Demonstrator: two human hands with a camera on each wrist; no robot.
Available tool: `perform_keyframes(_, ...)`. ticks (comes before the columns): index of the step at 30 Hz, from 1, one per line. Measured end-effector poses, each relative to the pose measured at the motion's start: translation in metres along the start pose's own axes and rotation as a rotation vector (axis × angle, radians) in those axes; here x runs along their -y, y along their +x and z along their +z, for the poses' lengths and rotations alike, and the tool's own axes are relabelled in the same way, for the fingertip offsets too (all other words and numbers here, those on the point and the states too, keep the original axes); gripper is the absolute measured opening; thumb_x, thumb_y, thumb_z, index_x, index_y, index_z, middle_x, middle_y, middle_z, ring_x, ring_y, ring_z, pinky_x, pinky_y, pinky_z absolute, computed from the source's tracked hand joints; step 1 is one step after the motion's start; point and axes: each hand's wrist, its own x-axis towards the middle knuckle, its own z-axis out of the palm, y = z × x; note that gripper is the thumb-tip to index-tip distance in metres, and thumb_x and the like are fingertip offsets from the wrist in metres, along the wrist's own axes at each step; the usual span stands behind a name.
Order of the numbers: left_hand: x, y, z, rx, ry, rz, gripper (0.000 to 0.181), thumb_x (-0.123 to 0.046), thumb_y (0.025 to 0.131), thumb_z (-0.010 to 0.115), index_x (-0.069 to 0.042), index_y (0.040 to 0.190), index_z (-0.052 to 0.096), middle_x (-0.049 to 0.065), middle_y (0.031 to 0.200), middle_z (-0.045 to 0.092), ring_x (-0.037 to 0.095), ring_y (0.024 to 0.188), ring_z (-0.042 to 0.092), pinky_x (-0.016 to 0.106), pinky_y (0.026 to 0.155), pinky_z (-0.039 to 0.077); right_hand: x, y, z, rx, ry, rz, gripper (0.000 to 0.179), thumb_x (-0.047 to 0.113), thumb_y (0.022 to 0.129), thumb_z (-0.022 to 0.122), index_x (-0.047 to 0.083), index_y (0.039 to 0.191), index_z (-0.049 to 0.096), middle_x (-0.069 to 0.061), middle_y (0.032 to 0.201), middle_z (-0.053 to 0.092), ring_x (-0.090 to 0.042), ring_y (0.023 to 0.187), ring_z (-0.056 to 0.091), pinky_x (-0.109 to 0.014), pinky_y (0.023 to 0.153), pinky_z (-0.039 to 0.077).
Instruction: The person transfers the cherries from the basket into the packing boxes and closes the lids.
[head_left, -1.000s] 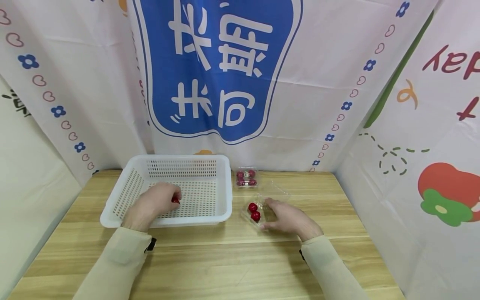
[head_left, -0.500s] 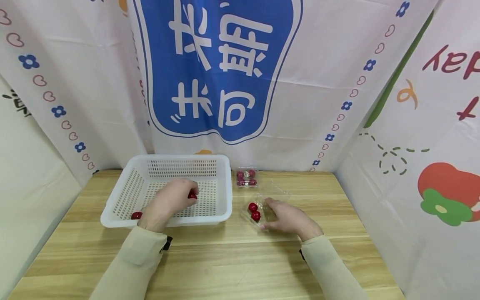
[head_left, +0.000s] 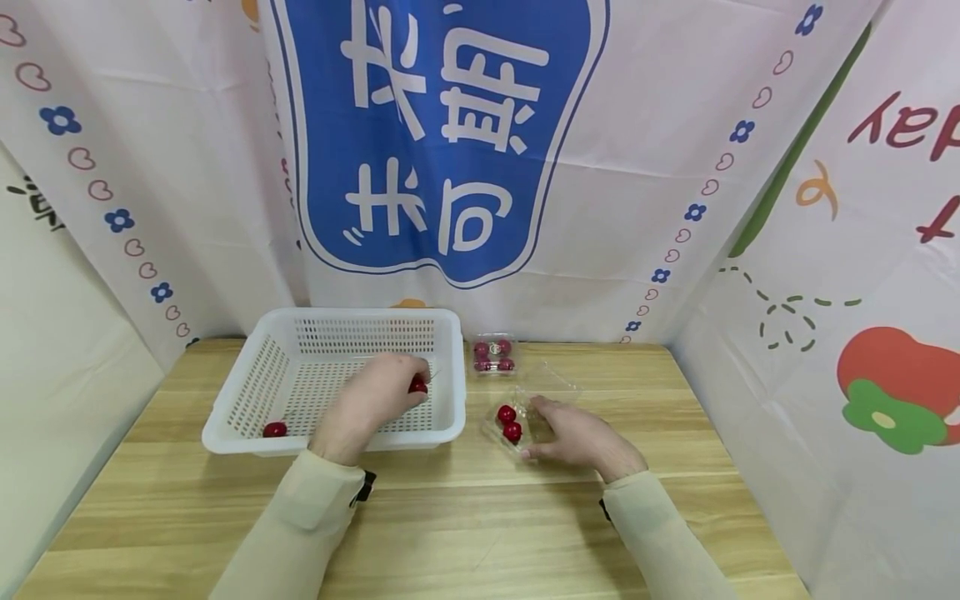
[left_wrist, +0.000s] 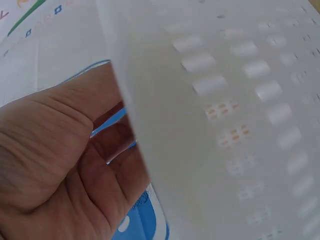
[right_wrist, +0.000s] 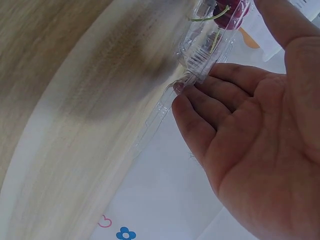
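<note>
In the head view my left hand (head_left: 378, 396) is over the right part of a white slotted basket (head_left: 447, 429), pinching a red cherry (head_left: 418, 385) with a thin stem. The basket wall (left_wrist: 165, 125) hides those fingertips in the left wrist view. Another cherry (head_left: 274, 429) lies in the basket's front left corner. My right hand (head_left: 577, 439) holds an open clear plastic box (head_left: 491, 431) on the table, fingers at its hinge side and thumb at its near edge. Two cherries (head_left: 506, 414) show inside it. One cherry (right_wrist: 231, 14) with a green stem appears in the right wrist view.
A shut clear box (head_left: 495, 355) with several dark red fruits stands at the back, right of the basket. The wooden table (head_left: 480, 533) ends at a printed cloth (head_left: 600, 208) behind, with more cloth along both sides.
My left hand has moved right across the basket with the cherry in its fingers, uncovering the cherry in the front left corner. The right hand and its box stay in place.
</note>
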Motion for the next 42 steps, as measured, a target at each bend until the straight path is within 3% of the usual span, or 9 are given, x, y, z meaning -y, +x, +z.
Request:
perform_keyframes(8, -0.021, 0.006, 0.004, -0.007, -0.014, 0.017, 0.008, -0.009, 0.105, 0.089, -0.006, 0.109, 0.082, 0.007, 0.101, 0.082, 0.019, 0.087, 0.070, 0.038, 0.083, 0.068, 0.001, 0.000, -0.001, 0.003, 0.003, 0.004, 0.108, 0.053, 0.098, 0.094, 0.000, 0.178, 0.044, -0.025, 0.182, 0.051, -0.047, 0.168, 0.054, -0.065, 0.141, 0.044)
perform_keyframes(21, -0.047, 0.013, 0.016, -0.061, -0.034, 0.046, 0.011, -0.014, 0.106, 0.088, -0.007, 0.114, 0.084, 0.009, 0.109, 0.083, 0.024, 0.099, 0.078, 0.044, 0.093, 0.072, 0.002, 0.000, -0.002, 0.016, 0.016, 0.011, 0.108, 0.053, 0.099, 0.093, 0.000, 0.179, 0.043, -0.025, 0.182, 0.051, -0.047, 0.168, 0.053, -0.064, 0.141, 0.045)
perform_keyframes(27, -0.060, 0.017, 0.024, -0.084, -0.047, 0.092, 0.013, -0.013, 0.105, 0.089, -0.007, 0.114, 0.083, 0.008, 0.110, 0.083, 0.026, 0.101, 0.080, 0.045, 0.095, 0.072, 0.001, 0.001, -0.001, 0.012, 0.012, 0.005, 0.108, 0.054, 0.099, 0.093, -0.001, 0.178, 0.043, -0.025, 0.182, 0.051, -0.046, 0.169, 0.053, -0.063, 0.141, 0.044)
perform_keyframes(36, -0.071, 0.025, 0.042, -0.056, -0.037, 0.134, 0.013, -0.011, 0.104, 0.089, -0.008, 0.114, 0.082, 0.007, 0.110, 0.082, 0.024, 0.101, 0.078, 0.043, 0.095, 0.071, 0.000, 0.001, 0.000, 0.004, 0.000, -0.003, 0.106, 0.053, 0.100, 0.093, -0.002, 0.177, 0.045, -0.025, 0.182, 0.051, -0.046, 0.168, 0.054, -0.063, 0.141, 0.045)
perform_keyframes(42, -0.079, 0.029, 0.052, -0.033, -0.016, 0.132, 0.021, -0.013, 0.105, 0.089, -0.008, 0.123, 0.082, 0.010, 0.121, 0.085, 0.028, 0.111, 0.082, 0.044, 0.104, 0.071, 0.000, 0.000, 0.000, 0.002, -0.001, -0.014, 0.105, 0.052, 0.101, 0.092, -0.004, 0.176, 0.046, -0.026, 0.182, 0.051, -0.047, 0.168, 0.054, -0.063, 0.142, 0.044)
